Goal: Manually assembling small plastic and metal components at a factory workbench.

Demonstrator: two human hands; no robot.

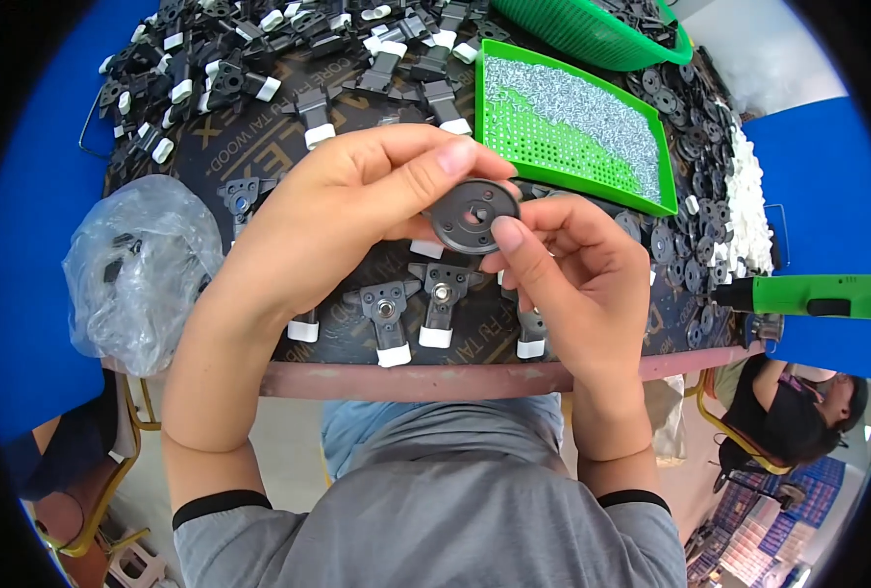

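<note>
Between my hands, above the table, is a black round plastic disc (455, 230) with a centre hole and small holes around it. My left hand (357, 191) pinches its upper left edge between thumb and fingers. At its lower right edge, my right hand (577, 274) grips it the same way, with the thumb on the face. Below lie several black plastic brackets with white end caps, among them one bracket (392, 333) and another bracket (438, 304), each with a round metal piece at the middle. My hands partly cover other brackets.
A green tray (666, 201) of small metal screws stands beyond my hands, a green basket (688, 49) behind it. Bracket piles (249, 83) fill the far left. Black discs (663, 243) and white caps (746, 206) lie right, near a green-black power tool (813, 296). A plastic bag (146, 284) sits left.
</note>
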